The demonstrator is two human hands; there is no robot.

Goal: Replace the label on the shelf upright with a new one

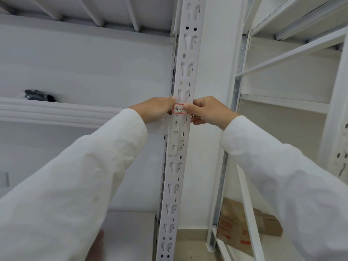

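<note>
The label sits on the front of the shelf upright. The left hand touches the upright's left edge, the right hand its right. A bag lies on the shelf left of the upright; cardboard boxes stand low to its right.

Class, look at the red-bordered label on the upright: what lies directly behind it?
The label lies flat on the white slotted upright. Whatever slots sit behind it are covered, and the right hand hides its right edge.
</note>
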